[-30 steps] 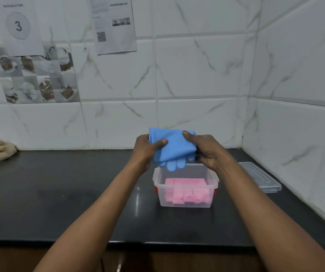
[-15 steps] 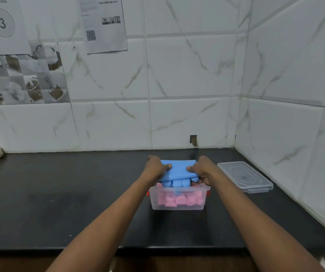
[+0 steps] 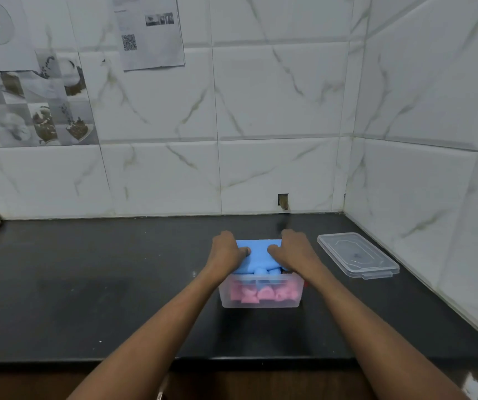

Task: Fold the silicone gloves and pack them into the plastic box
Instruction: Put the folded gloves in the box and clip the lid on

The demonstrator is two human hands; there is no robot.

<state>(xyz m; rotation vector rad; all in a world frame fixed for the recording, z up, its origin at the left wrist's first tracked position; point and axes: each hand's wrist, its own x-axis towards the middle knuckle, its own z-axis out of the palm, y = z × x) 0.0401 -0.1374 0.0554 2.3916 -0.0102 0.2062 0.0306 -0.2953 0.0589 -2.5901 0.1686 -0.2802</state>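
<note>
Both hands, left and right, press the folded blue glove onto the pink glove in the plastic box. Springy silicone may unfold once released, blocking the lid lying beside it on the bench.

Both bare forearms reach forward from the lower edge, coming closer to each other toward the wrists. The left hand and the right hand lie palm down side by side, a little apart, thumbs pointing inward to each other, fingers curled downward
</note>
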